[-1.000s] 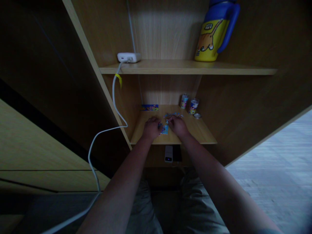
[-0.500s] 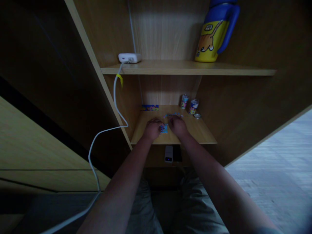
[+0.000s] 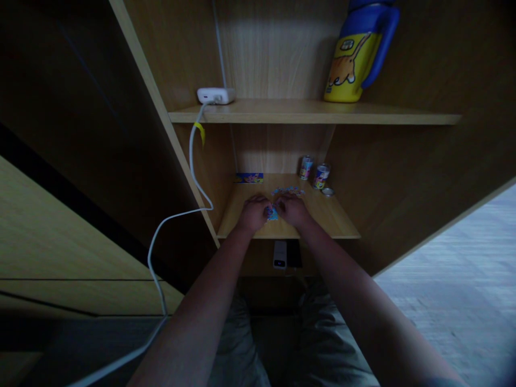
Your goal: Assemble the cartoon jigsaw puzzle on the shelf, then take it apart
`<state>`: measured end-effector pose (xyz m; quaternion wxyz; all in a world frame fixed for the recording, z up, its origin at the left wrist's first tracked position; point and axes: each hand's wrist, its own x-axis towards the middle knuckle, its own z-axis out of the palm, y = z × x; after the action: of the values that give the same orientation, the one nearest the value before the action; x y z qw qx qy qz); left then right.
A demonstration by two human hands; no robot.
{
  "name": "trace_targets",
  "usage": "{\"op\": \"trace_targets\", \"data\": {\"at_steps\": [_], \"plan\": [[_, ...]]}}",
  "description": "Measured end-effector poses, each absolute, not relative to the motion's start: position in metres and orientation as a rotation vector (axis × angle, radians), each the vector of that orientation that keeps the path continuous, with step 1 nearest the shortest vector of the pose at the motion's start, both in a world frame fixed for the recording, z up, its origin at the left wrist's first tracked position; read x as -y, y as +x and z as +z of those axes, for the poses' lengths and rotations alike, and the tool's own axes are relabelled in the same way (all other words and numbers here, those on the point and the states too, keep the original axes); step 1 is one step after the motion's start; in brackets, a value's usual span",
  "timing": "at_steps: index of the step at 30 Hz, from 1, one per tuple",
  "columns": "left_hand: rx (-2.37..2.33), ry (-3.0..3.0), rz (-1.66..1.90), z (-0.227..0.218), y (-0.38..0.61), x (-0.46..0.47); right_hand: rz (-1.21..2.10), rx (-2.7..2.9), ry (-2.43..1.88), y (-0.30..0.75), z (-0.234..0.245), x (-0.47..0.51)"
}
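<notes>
My left hand (image 3: 253, 212) and my right hand (image 3: 293, 209) rest on the lower wooden shelf (image 3: 334, 220), knuckles up, fingers curled toward each other. Between their fingertips sits a small blue, coloured flat piece (image 3: 272, 213); both hands touch it, and it looks like joined puzzle pieces. Just behind the hands lies a scatter of several small loose coloured pieces (image 3: 287, 190). The light is dim and the fingertips are partly hidden.
Two small printed tins (image 3: 315, 172) and a round lid (image 3: 328, 191) stand at the shelf's back right; a flat printed card (image 3: 249, 177) leans at the back left. The upper shelf holds a white charger (image 3: 215, 95) with a cable (image 3: 192, 177), and a yellow-blue jug (image 3: 355, 54). A small device (image 3: 279, 253) sits below.
The hands have drawn closer together around the blue piece, which shows less than a second ago. The view shifted slightly.
</notes>
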<state>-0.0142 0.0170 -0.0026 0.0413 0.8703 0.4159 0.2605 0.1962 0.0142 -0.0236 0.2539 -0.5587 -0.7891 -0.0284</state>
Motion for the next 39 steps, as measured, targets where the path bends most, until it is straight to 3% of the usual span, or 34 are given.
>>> {"op": "trace_targets", "data": {"at_steps": [20,28,39], "plan": [[-1.138,2.725,0.820,-0.015,-0.017,-0.028,0.248,1.990,-1.268,0.205,-0.037,-0.027],[-1.147,2.705,0.857,-0.017,-0.016,-0.030,0.066,1.911,-1.467,0.206,-0.036,-0.026],[-1.180,2.649,0.813,-0.016,-0.016,-0.032,-0.057,2.168,-1.340,0.196,-0.028,-0.019]]}}
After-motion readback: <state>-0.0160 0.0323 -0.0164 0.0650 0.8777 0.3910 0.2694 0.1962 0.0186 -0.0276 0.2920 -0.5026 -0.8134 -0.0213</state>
